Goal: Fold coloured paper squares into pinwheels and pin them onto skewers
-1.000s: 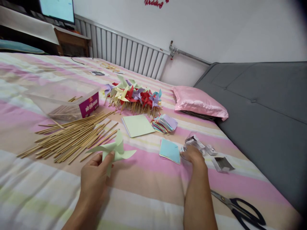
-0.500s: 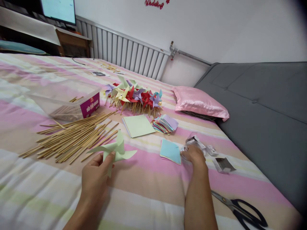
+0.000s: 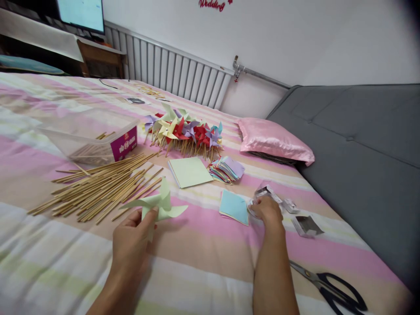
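My left hand (image 3: 131,245) pinches the centre of a light green folded paper pinwheel (image 3: 156,204) just above the striped bedspread. My right hand (image 3: 267,211) reaches into a small clear plastic packet (image 3: 264,192) lying beside a blue paper square stack (image 3: 233,206); what its fingers hold is hidden. A pile of bamboo sticks (image 3: 98,186) lies left of the pinwheel.
A heap of finished coloured pinwheels (image 3: 185,133), a green paper square (image 3: 189,172), a stack of mixed paper squares (image 3: 226,169), a clear tub with sticks (image 3: 88,138), small opened boxes (image 3: 305,224), black scissors (image 3: 331,286), a pink pillow (image 3: 274,141) and a grey headboard (image 3: 361,153).
My right hand has edged slightly forward into the clear packet. My left hand keeps the green pinwheel in nearly the same place.
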`<action>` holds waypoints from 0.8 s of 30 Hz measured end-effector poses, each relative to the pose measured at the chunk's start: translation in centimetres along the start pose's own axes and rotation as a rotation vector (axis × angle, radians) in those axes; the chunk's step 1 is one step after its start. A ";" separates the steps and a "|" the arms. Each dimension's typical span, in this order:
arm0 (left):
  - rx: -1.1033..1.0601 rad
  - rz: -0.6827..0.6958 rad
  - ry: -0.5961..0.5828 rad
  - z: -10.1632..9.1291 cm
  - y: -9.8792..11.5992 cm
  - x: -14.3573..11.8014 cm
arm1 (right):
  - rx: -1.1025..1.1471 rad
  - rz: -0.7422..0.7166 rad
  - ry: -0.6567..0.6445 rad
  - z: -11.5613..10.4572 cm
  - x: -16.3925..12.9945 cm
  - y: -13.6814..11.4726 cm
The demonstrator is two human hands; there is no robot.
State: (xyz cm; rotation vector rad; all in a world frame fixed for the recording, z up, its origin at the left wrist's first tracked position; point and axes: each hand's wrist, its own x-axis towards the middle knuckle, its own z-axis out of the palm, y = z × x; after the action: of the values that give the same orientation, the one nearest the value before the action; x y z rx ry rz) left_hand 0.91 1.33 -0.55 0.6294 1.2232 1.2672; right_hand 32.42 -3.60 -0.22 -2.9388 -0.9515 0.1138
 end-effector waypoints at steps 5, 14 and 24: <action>-0.012 -0.019 -0.008 0.0 -0.1 0.0 | 0.076 -0.024 -0.055 -0.3 0.2 0.2; -0.003 -0.021 -0.009 0.1 0.1 -0.1 | 0.114 0.073 -0.018 -0.5 0.0 -0.2; -0.022 -0.002 0.000 0.2 0.4 -0.4 | 0.131 0.125 0.024 -0.9 -0.1 -0.3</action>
State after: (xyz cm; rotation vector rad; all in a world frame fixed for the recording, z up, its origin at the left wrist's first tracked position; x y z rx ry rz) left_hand 1.05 1.10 0.02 0.6124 1.2083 1.2770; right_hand 32.25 -3.37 0.67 -2.8702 -0.7271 0.1389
